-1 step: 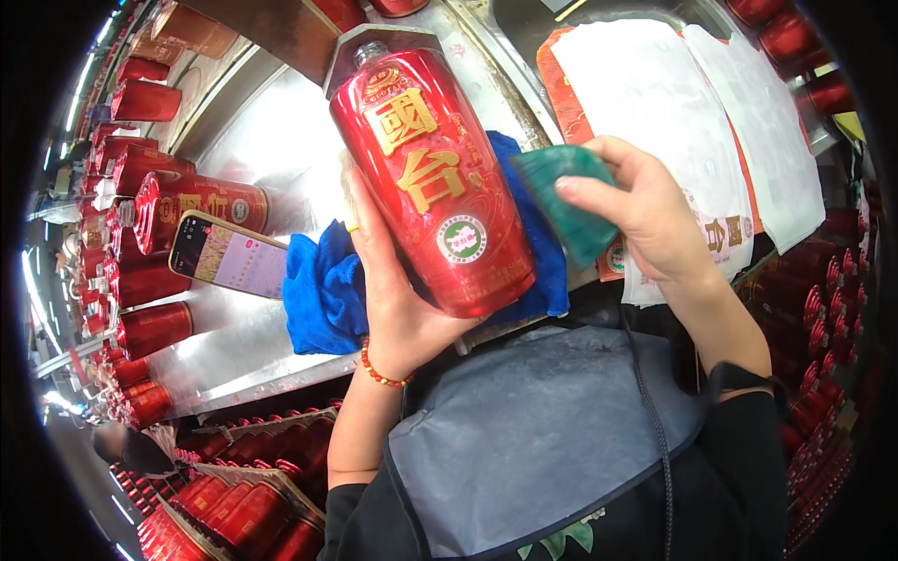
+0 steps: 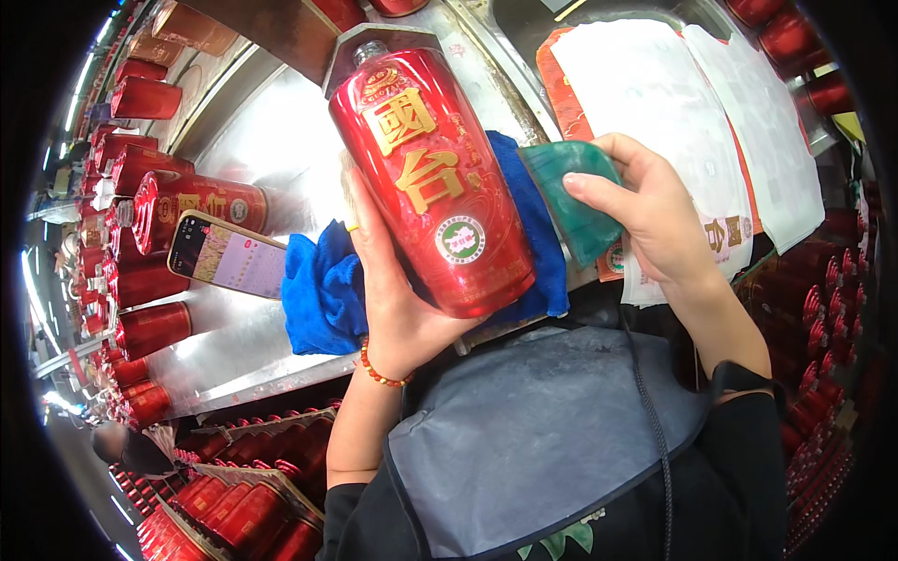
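Note:
A red bottle (image 2: 482, 238) with gold lettering and a round green-and-white sticker lies tilted in front of me. Its clear neck points away, against a dark angular support (image 2: 404, 39). My left hand (image 2: 398, 304) is wrapped around the bottle's left side and base. Between the thumb and fingers of my right hand (image 2: 655, 210) is a flat green scraper (image 2: 575, 210), just right of the bottle and apart from it. A blue cloth (image 2: 323, 299) shows on both sides of the bottle, on the metal bench.
A lit phone (image 2: 224, 257) leans by a red bottle (image 2: 201, 206) on the left, with more bottles along that edge. White label sheets (image 2: 636, 84) over red ones lie on the right. Crates of red bottles (image 2: 234, 510) stand low at left; more fill the right side.
My right hand and the green scraper have shifted slightly right, away from the bottle. The left hand and the bottle stay where they were.

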